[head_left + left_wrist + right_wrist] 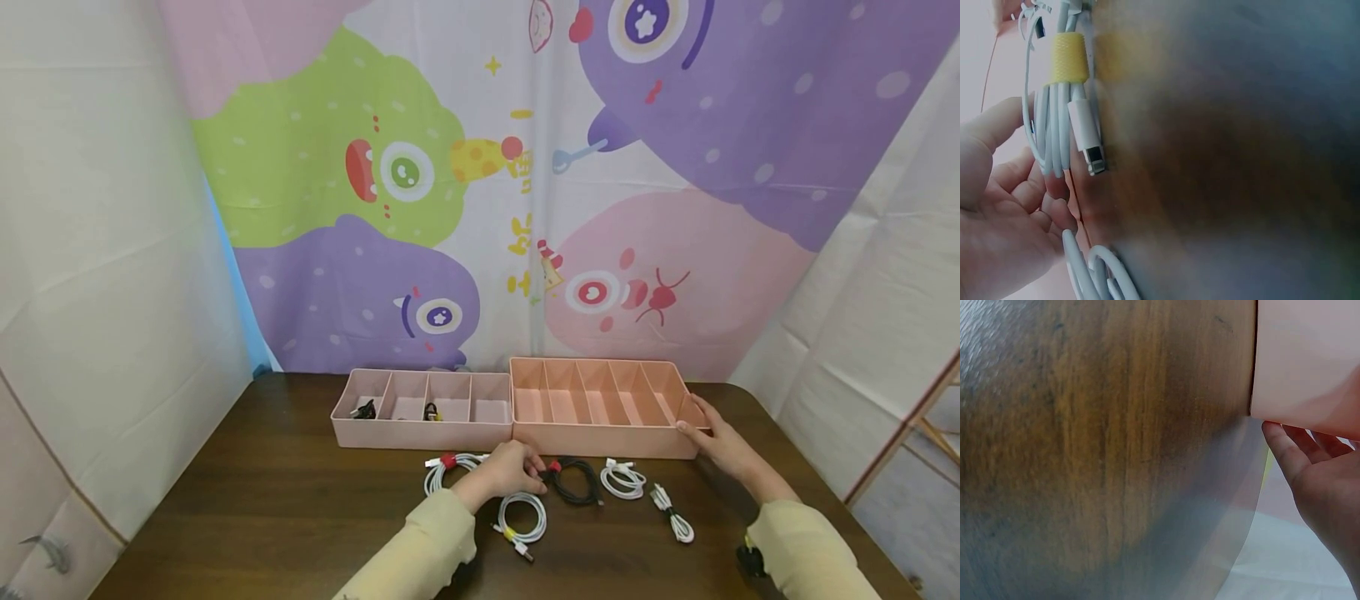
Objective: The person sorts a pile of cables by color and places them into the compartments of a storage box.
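Observation:
My left hand (pixel 508 472), its fingers loosely curled, reaches between the coiled cables, close beside a black cable (pixel 576 482) with a red tie. In the left wrist view a white cable (pixel 1060 119) with a yellow tie crosses in front of the left hand's thumb tip and hides it. A white cable with a red tie (pixel 447 461) lies left of that hand. My right hand (pixel 723 437) holds the right end of the peach divided box (pixel 603 440), thumb over the front rim; its fingers (pixel 1285 447) lie along the end wall.
A pale pink divided box (pixel 420 435) adjoins the peach one on the left, with small dark items (pixel 365 410) in two compartments. Two more white cables, one coiled (pixel 622 481) and one bundled (pixel 672 514), lie on the brown table (pixel 285 500). A cartoon curtain (pixel 495 292) hangs behind.

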`<state>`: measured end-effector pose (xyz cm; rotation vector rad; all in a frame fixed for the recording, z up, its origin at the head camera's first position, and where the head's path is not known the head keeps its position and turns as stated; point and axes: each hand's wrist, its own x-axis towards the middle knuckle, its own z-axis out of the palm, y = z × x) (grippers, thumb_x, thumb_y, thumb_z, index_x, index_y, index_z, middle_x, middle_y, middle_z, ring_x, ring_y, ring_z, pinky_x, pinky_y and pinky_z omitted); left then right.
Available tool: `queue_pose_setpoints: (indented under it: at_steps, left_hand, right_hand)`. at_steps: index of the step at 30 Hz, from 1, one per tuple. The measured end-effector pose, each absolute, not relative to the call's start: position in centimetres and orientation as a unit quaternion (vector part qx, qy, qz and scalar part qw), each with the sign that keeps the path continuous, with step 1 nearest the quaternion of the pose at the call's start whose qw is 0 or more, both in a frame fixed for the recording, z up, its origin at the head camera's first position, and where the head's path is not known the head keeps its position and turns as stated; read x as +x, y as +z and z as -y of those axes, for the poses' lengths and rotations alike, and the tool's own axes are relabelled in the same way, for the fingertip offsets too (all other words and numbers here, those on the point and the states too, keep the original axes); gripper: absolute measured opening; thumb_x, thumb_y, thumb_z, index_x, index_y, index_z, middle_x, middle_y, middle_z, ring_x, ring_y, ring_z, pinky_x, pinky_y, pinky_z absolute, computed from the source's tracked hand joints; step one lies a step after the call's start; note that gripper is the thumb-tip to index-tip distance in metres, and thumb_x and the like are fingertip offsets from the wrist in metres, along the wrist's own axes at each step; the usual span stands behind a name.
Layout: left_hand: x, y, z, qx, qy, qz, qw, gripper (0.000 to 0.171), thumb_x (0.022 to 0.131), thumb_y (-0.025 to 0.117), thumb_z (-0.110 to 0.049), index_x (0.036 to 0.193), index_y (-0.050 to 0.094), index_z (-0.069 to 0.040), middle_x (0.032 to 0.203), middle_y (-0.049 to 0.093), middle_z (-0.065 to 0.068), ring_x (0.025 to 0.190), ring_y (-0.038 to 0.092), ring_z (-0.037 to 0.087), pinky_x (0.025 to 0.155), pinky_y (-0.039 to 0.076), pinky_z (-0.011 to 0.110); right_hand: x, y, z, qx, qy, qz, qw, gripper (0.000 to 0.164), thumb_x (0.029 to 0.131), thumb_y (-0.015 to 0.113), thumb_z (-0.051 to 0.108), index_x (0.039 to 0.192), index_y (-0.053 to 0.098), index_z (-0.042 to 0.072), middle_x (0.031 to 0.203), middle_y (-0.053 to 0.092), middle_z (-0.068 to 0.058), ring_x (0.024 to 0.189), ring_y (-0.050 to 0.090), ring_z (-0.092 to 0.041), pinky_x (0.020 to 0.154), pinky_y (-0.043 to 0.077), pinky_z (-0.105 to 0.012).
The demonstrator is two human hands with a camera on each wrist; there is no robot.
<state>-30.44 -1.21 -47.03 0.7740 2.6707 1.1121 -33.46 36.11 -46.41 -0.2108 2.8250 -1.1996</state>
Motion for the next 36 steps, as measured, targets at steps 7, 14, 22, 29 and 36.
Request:
queue_pose_setpoints:
  at_steps: [7,14,22,29,36]
  left_hand:
    - [-30.6,-46.7,0.9,0.264,0.381,-0.883,0.076,0.022,0.074,0.08,-0.015,0.088,0.068,-0.002,0.072,0.062,-0.003,0.064,0.05,-0.001,0.063,0.043,0.016]
    - [-30.5,-46.6,0.6,0.274,0.386,-0.879,0.06,0.023,0.074,0.08,-0.017,0.089,0.068,-0.005,0.074,0.064,-0.003,0.065,0.052,-0.001,0.063,0.044,0.015]
    - [-30.1,-46.5,0.4,0.283,0.421,-0.861,0.046,0.019,0.076,0.079,-0.016,0.089,0.069,-0.006,0.074,0.064,-0.004,0.067,0.055,0.0,0.064,0.046,0.014]
    - [-29.4,-46.2,0.3,0.296,0.436,-0.85,0.028,0.016,0.078,0.077,-0.013,0.09,0.071,-0.006,0.07,0.062,-0.008,0.062,0.053,-0.003,0.06,0.046,0.013]
    - [-28.9,-45.8,0.3,0.303,0.427,-0.852,0.007,0.014,0.078,0.077,-0.012,0.09,0.072,-0.006,0.069,0.061,-0.008,0.063,0.051,-0.004,0.061,0.044,0.013]
  right_hand:
    - [-33.4,-46.4,-36.2,-0.072,-0.391,-0.917,0.033,0.08,0.098,0.047,0.04,0.149,-0.001,0.0,0.144,0.015,-0.041,0.122,0.038,-0.055,0.092,0.043,-0.06]
    - [-33.4,-46.3,-36.2,-0.066,-0.391,-0.917,0.04,0.081,0.098,0.046,0.041,0.15,-0.002,0.001,0.145,0.014,-0.04,0.124,0.037,-0.055,0.094,0.042,-0.059]
    - [-33.3,-46.3,-36.1,-0.068,-0.392,-0.917,0.035,0.081,0.098,0.047,0.04,0.149,-0.001,0.0,0.143,0.017,-0.04,0.122,0.039,-0.053,0.093,0.044,-0.057]
    - [-33.3,-46.3,-36.0,-0.072,-0.387,-0.919,0.031,0.08,0.098,0.047,0.039,0.149,0.0,0.0,0.144,0.016,-0.039,0.122,0.04,-0.053,0.093,0.044,-0.058]
    - [-33.4,-46.4,-36.1,-0.066,-0.382,-0.921,0.032,0.081,0.098,0.046,0.042,0.15,0.0,0.001,0.144,0.018,-0.039,0.123,0.039,-0.053,0.093,0.043,-0.058]
